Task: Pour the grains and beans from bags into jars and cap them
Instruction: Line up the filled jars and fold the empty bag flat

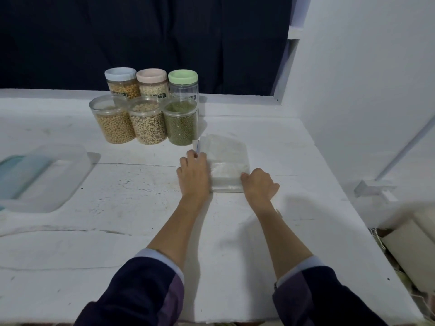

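Pouring mostly done: flattening empty bags beside uncapped mung-bean jar, left hand flat, right hand curled on edge; capping left.

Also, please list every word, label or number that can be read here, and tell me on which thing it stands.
None can be read.
Blue-lid jar: dark label, half hidden, too blurred to read.
Pink-lid jar: dark label, too blurred to read.
Green-lid jar: dark label, too blurred to read.
Bags under the left hand and right hand: a blue line only, no text visible.
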### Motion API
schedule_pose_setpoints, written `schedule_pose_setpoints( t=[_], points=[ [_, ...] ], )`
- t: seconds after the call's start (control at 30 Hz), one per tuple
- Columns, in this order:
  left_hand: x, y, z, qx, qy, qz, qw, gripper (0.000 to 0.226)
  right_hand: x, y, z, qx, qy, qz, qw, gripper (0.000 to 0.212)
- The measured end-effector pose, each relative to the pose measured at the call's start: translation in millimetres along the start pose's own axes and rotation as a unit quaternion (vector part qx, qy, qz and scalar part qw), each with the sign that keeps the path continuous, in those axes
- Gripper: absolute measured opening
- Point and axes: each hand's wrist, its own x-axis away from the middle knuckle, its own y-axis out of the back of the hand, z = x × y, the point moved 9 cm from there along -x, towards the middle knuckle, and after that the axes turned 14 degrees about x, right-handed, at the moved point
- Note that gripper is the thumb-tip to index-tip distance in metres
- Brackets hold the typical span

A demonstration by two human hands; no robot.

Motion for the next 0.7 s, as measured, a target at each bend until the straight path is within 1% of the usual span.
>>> schedule_pose_setpoints(
  t=[0.07, 0.1, 0.17, 0.2, 0.23, 0.3, 0.33, 0.37, 0.4, 0.47, 0.5, 0.53, 0.6, 0.67, 0.7],
  points=[
    [-1, -16, -6, -0.03, -0.051, 0.062, 0.996, 0.03, 1, -1, 0, -0.013, -0.007, -0.005, 1.0, 0.025],
    [-2, -21, -4, -0.03, -0.056, 0.086, 0.994, 0.03, 5, -1, 2, -0.014, -0.012, -0.028, 0.999, 0.019],
    [-5, -26, 4, -0.006, -0.05, 0.111, 0.993, 0.027, 17, 10, 9, 0.029, -0.009, -0.116, 0.993, 0.005],
    [-6, -26, 8, 0.017, -0.047, 0.117, 0.992, 0.026, 19, 13, 13, 0.059, 0.0, -0.147, 0.987, 0.015],
    [-6, -24, 10, 0.044, -0.046, 0.118, 0.991, 0.027, 19, 17, 19, 0.083, 0.029, -0.168, 0.982, 0.024],
    [-3, -23, 12, 0.078, -0.051, 0.137, 0.986, 0.039, 14, 10, 36, 0.08, 0.153, -0.167, 0.971, 0.034],
    [-2, -23, 12, 0.082, -0.054, 0.157, 0.983, 0.05, 12, 6, 44, 0.059, 0.213, -0.151, 0.964, 0.036],
    [-1, -22, 12, 0.086, -0.053, 0.182, 0.978, 0.062, 10, 1, 47, 0.037, 0.256, -0.114, 0.959, 0.036],
    [-2, -21, 13, 0.085, -0.051, 0.211, 0.973, 0.073, 9, -4, 46, 0.012, 0.28, -0.083, 0.956, 0.033],
    [-3, -22, 12, 0.06, -0.058, 0.271, 0.959, 0.091, 6, -5, 40, -0.039, 0.281, -0.067, 0.956, 0.018],
    [-4, -22, 12, 0.046, -0.063, 0.297, 0.952, 0.096, 7, -4, 37, -0.069, 0.278, -0.058, 0.956, 0.023],
    [-6, -22, 13, 0.04, -0.062, 0.313, 0.947, 0.095, 8, -4, 36, -0.095, 0.281, -0.041, 0.954, 0.034],
    [-11, -16, 13, 0.046, -0.066, 0.319, 0.944, 0.084, 12, -3, 33, -0.106, 0.293, -0.016, 0.95, 0.055],
    [-14, -12, 13, 0.058, -0.069, 0.327, 0.941, 0.077, 18, 0, 30, -0.069, 0.308, -0.033, 0.948, 0.068],
    [-14, -10, 13, 0.057, -0.069, 0.339, 0.936, 0.076, 22, 2, 28, -0.058, 0.313, -0.045, 0.947, 0.07]
  ],
)
